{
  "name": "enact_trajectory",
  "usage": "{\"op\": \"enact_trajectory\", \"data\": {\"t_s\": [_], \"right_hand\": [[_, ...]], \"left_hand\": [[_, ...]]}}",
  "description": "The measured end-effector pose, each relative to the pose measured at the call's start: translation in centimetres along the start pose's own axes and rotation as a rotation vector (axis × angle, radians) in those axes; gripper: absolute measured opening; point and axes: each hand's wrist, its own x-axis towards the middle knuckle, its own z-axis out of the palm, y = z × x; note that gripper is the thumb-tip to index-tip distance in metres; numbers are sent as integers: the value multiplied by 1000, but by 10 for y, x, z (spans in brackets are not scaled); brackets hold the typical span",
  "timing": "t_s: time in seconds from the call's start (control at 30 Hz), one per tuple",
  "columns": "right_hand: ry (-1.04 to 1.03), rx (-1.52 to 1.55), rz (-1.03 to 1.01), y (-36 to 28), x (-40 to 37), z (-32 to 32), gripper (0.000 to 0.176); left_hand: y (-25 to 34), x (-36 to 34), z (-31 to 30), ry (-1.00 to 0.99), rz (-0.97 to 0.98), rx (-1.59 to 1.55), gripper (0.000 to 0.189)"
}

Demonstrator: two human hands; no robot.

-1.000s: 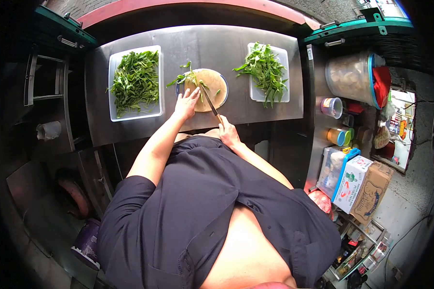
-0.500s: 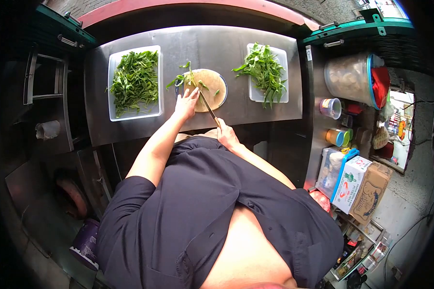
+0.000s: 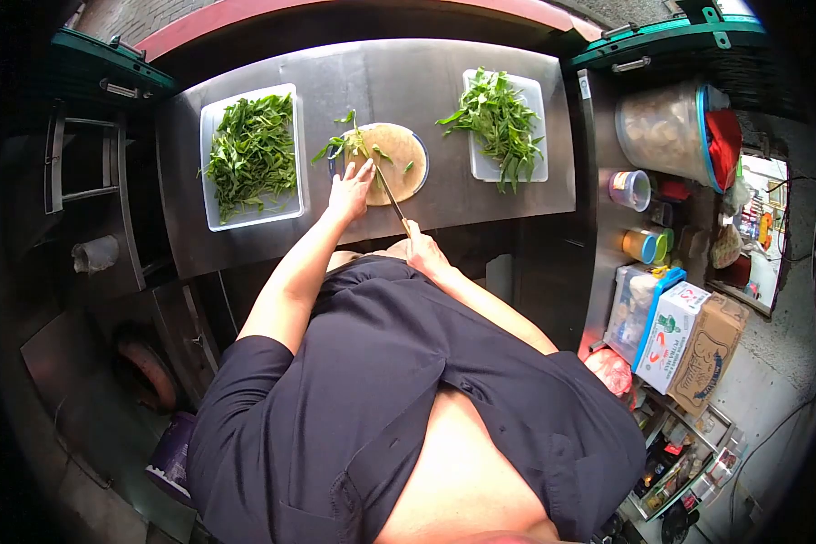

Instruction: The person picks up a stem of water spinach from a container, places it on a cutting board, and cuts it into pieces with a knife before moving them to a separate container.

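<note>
Grey metal forms the counter (image 3: pixel 363 77), and near its middle lies 1 round tan board (image 3: pixel 406 145) with a blue edge. Leafy green stems (image 3: pixel 357 147) lie across the board's left side, their leaves trailing past the edge over the counter, while 1 small green piece (image 3: pixel 409 167) sits apart toward the right. The left hand (image 3: pixel 352 189) reaches over the near left part of the board, fingers stretched out and slightly parted at the stems; I cannot tell whether they grip or only press. The right hand (image 3: pixel 426 252) has its fingers curled around the handle of 1 knife (image 3: pixel 389 192), whose blade slants away over the board, just right of the left hand's fingertips. On either side of the board stand 2 pale trays: the left tray (image 3: pixel 276 213) carries a broad heap of leaves (image 3: pixel 249 150), the right tray (image 3: pixel 485 168) a smaller bunch (image 3: pixel 499 122) overhanging its left rim.
</note>
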Motion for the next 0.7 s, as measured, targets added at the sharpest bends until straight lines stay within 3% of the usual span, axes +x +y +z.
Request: {"op": "enact_trajectory", "data": {"t_s": [0.17, 0.33, 0.57, 0.7], "right_hand": [[12, -92, 25, -9, 0, -4, 52], [-222, -50, 269, -38, 4, -28, 52], [-207, -162, 280, -36, 8, -24, 51], [-217, -80, 239, -29, 10, -18, 41]], "left_hand": [[2, -4, -7, -4, 2, 20, 92], [3, -2, -6, 9, 1, 6, 91], [2, -4, -7, 18, 1, -12, 89], [3, -3, -5, 25, 0, -23, 89]]}}
